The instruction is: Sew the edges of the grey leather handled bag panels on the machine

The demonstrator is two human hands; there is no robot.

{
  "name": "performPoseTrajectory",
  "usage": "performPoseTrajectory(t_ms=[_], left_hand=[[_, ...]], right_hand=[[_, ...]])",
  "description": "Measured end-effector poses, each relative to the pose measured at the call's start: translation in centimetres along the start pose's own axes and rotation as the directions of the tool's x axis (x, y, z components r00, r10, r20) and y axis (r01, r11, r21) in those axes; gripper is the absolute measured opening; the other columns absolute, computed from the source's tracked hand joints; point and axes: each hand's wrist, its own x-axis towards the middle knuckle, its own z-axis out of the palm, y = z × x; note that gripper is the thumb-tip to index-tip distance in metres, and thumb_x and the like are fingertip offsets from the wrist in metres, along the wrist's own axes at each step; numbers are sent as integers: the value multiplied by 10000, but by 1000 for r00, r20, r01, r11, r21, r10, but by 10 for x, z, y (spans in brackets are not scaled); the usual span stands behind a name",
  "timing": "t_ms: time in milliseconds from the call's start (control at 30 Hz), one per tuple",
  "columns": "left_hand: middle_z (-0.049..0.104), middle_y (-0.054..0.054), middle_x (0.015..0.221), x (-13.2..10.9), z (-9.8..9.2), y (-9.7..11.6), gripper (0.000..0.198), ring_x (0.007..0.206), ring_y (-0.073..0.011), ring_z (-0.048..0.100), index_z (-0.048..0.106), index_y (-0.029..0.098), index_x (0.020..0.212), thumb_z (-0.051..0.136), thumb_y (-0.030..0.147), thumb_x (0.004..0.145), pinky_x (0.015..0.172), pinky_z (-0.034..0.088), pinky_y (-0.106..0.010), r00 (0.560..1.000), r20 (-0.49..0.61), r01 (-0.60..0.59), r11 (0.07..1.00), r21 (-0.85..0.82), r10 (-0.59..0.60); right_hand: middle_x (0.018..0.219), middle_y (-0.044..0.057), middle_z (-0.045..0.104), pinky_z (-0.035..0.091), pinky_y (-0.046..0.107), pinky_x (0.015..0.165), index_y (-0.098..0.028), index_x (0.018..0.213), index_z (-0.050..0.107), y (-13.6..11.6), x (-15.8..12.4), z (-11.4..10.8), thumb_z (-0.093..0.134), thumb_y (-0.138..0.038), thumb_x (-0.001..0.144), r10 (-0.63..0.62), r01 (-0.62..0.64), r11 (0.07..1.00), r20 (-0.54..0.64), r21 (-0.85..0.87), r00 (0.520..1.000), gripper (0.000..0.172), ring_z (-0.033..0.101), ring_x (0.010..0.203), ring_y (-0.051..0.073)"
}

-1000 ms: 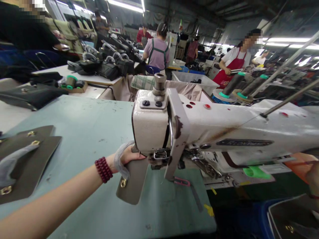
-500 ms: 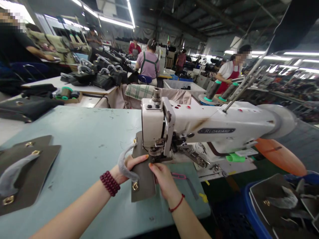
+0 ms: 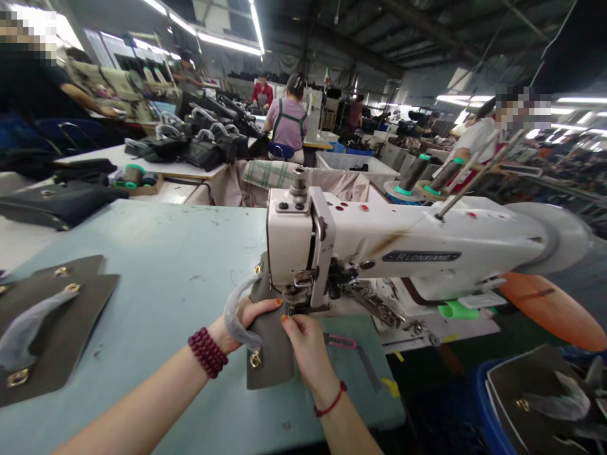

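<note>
A grey-brown bag panel (image 3: 271, 354) lies under the head of a white sewing machine (image 3: 291, 246). Its curved handle (image 3: 233, 309) is wrapped in clear film and fixed by gold metal fittings. My left hand (image 3: 244, 319) reaches beneath the handle and grips the panel, thumb stretched flat toward the presser foot (image 3: 298, 308); its other fingers are mostly hidden. On the panel's right edge, my right hand (image 3: 307, 344) is closed in a pinch, thumb on top and fingertips out of sight. Both thumbs are close to the needle area.
More handled panels (image 3: 90, 322) lie at the table's left. Pink-handled thread snips (image 3: 341, 341) rest right of my right hand. A blue bin (image 3: 493, 404) holds further panels at lower right. Thread cones (image 3: 412, 174) stand behind the machine. Several people work at tables beyond.
The panel and both hands have shifted only slightly near the presser foot, my right hand a little lower. The view has turned a bit left. The person at right has bent forward.
</note>
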Motion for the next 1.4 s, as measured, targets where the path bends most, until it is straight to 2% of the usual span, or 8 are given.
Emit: performPoseTrajectory(t_ms=[267, 433, 633, 767, 900, 1000, 1233, 1400], left_hand=[[749, -54, 1013, 2, 2, 7, 329, 846, -218, 709, 688, 243, 1096, 722, 273, 770, 793, 562, -320, 1000, -4, 28, 999, -17, -28], [755, -61, 999, 3, 2, 9, 360, 806, -230, 716, 689, 240, 1107, 734, 278, 753, 764, 573, -334, 999, -18, 50, 999, -20, -50], [722, -51, 1131, 1, 5, 11, 376, 988, -267, 692, 692, 267, 1132, 729, 251, 758, 889, 539, -340, 1000, 17, -8, 999, -43, 9], [725, -55, 1129, 3, 2, 8, 376, 984, -281, 696, 686, 276, 1154, 706, 265, 778, 865, 550, -355, 1000, 12, 6, 1000, -13, -6], [743, -63, 1079, 4, 2, 7, 368, 946, -285, 708, 686, 262, 1150, 696, 277, 782, 826, 565, -371, 999, -15, 29, 999, 13, -29], [738, -62, 1091, 4, 3, 7, 361, 964, -272, 702, 687, 252, 1140, 701, 275, 780, 870, 550, -370, 1000, -17, 8, 1000, 13, -8], [733, -86, 1096, -1, -4, 4, 337, 965, -278, 701, 694, 222, 1073, 743, 293, 747, 878, 558, -378, 1000, 28, 8, 1000, 19, -9], [705, -94, 1165, -4, 1, -1, 446, 1057, -303, 669, 618, 232, 1176, 738, 307, 753, 925, 544, -415, 1000, -9, 19, 1000, 24, -18]], right_hand=[[582, -15, 404, 226, 210, 492, -144, 581, 489, -3, 5, 1, 524, -424, 859, 7, -8, 1000, -28, -11, 1000, 395, 332, 577, 96], [577, -11, 423, 251, 206, 487, -137, 599, 521, 0, 5, 3, 512, -454, 863, 21, -21, 1000, -35, -15, 999, 412, 346, 570, 97], [573, 14, 501, 286, 214, 489, -130, 618, 593, 1, 4, 3, 506, -514, 855, 33, -34, 999, -41, -40, 999, 459, 406, 567, 118], [589, 32, 549, 299, 217, 490, -127, 648, 636, 0, 4, 2, 505, -536, 855, 36, -38, 998, -38, -56, 999, 476, 443, 584, 134], [585, 21, 533, 295, 216, 495, -126, 643, 628, -1, 4, 2, 501, -528, 863, 29, -31, 998, -33, -63, 999, 475, 421, 572, 123], [585, 5, 499, 284, 215, 504, -128, 628, 599, -2, 4, 2, 502, -504, 868, 15, -17, 998, -31, -64, 999, 457, 389, 567, 109], [549, -22, 433, 228, 213, 484, -144, 564, 528, -13, -1, -5, 526, -458, 862, -9, 11, 996, 28, -94, 1000, 433, 333, 541, 93], [598, -2, 541, 271, 213, 507, -131, 641, 621, -26, -10, -15, 513, -401, 892, -38, 51, 989, 97, -138, 995, 384, 412, 557, 106]])
